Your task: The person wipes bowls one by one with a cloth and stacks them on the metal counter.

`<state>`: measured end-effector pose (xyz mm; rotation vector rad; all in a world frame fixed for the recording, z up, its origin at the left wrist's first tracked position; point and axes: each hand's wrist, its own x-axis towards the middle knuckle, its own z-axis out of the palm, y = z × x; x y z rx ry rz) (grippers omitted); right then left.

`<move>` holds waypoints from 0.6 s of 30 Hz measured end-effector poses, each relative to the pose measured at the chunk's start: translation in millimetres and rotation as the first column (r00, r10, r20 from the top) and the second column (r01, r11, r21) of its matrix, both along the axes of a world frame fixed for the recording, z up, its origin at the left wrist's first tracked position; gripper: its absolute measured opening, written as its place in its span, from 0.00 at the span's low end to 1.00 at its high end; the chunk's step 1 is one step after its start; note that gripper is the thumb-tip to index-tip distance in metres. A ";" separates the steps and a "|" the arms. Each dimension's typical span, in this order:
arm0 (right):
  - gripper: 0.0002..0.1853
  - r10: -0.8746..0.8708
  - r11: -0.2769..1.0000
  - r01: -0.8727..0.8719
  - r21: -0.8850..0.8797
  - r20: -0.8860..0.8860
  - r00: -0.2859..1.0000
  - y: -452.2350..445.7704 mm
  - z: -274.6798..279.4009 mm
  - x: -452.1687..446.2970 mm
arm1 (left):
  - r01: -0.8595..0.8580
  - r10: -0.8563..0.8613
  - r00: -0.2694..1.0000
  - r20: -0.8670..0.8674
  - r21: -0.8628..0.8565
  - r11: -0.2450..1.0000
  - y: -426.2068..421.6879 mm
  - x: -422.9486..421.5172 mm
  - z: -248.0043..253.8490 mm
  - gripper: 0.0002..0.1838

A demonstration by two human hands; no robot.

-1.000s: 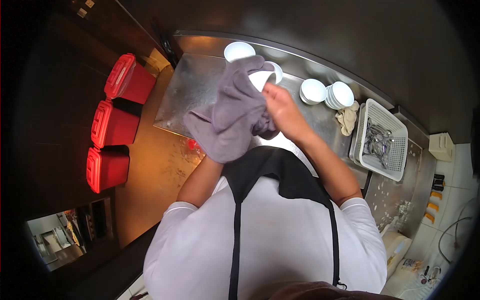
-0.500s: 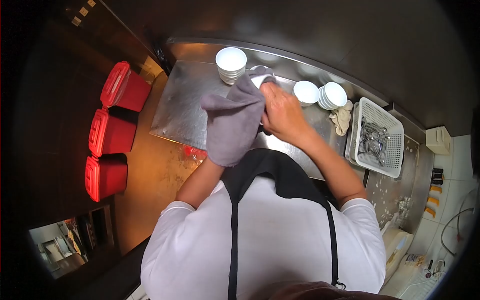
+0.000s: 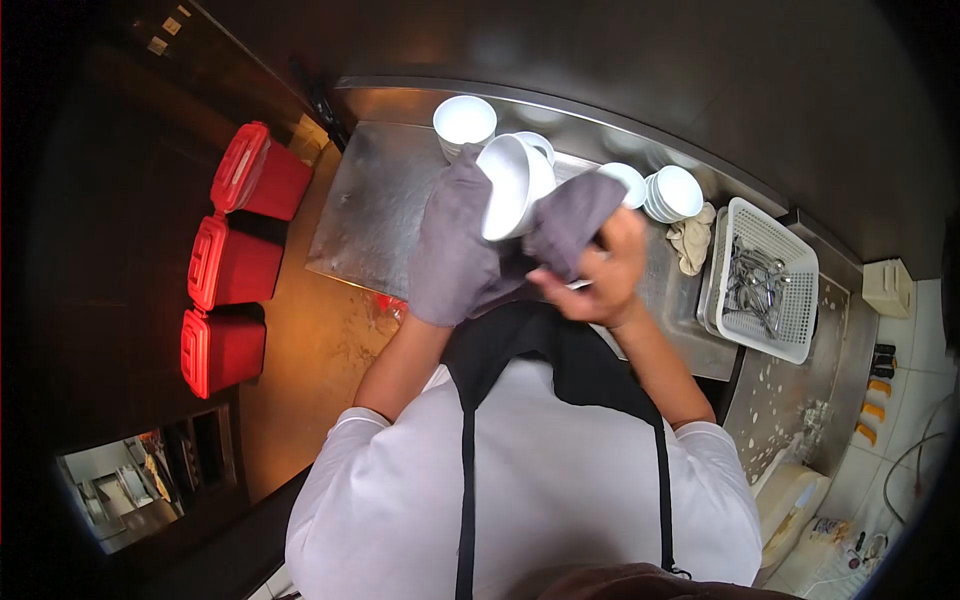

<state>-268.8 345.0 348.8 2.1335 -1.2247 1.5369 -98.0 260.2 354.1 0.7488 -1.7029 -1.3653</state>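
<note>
A grey cloth [image 3: 452, 255] covers my left hand, leaving only the wrist [image 3: 420, 338] bare. Through it, my left hand grips a white bowl [image 3: 513, 185], tilted on its side with the opening towards the left. My right hand [image 3: 612, 265], smeared by motion, has the other end of the cloth between thumb and fingers, just right of the bowl. Behind the held bowl, a stack of white bowls [image 3: 465, 122] and another white bowl [image 3: 541, 147] stand on the steel counter [image 3: 365, 205].
More white bowls [image 3: 677, 193] stand to the right, beside a crumpled beige cloth [image 3: 690, 240]. A white plastic basket [image 3: 803, 300] holds metal cutlery. Three red lidded bins [image 3: 238, 268] line the left side. A steel wall [image 3: 600, 60] rises behind the counter.
The bowl has come into view from under the cloth, tipped on its side. My right hand has moved right and down, drawing part of the cloth away from the bowl.
</note>
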 end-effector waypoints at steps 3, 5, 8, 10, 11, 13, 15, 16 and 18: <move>0.22 0.078 0.997 -0.078 0.006 -0.063 0.995 -5.6 -42.8 16.2 | 0.040 0.096 0.910 0.403 -0.316 0.948 13.1 11.1 -13.6 0.25; 0.23 0.035 0.997 -0.046 0.055 0.180 0.983 -13.4 -41.2 21.8 | 0.081 0.156 0.813 0.561 -0.375 0.924 26.3 17.4 -30.7 0.26; 0.25 0.133 0.830 -0.503 0.242 0.789 0.600 -29.9 -39.0 22.5 | -0.013 0.060 0.938 0.341 -0.139 0.990 16.6 4.6 -68.8 0.25; 0.25 -0.156 0.676 -0.611 0.412 0.890 0.428 -24.1 -30.7 28.2 | -0.128 0.102 0.945 0.312 0.063 0.990 5.8 1.9 -100.3 0.24; 0.25 -0.307 0.574 -0.678 0.459 0.888 0.341 -22.7 -28.6 31.2 | -0.164 0.150 0.889 0.432 -0.004 0.986 3.7 3.1 -109.5 0.22; 0.26 -0.304 0.618 -0.682 0.391 0.919 0.251 -27.5 -48.9 36.4 | -0.103 0.291 0.668 0.685 -0.302 0.948 -1.0 8.4 -123.3 0.20; 0.30 -0.395 0.611 -0.709 0.352 0.912 0.112 -30.5 -74.4 40.6 | 0.004 0.460 0.573 0.678 -0.564 0.826 -13.3 19.8 -152.0 0.19; 0.26 -0.392 0.583 -0.742 0.330 0.915 0.099 -29.6 -86.1 41.5 | -0.035 0.495 0.639 0.589 -0.620 0.784 -22.7 29.1 -183.4 0.19; 0.21 -0.386 0.526 -0.802 0.284 0.920 0.072 -25.5 -108.2 39.8 | 0.144 0.537 0.498 0.681 -0.676 0.723 -47.3 43.4 -206.7 0.22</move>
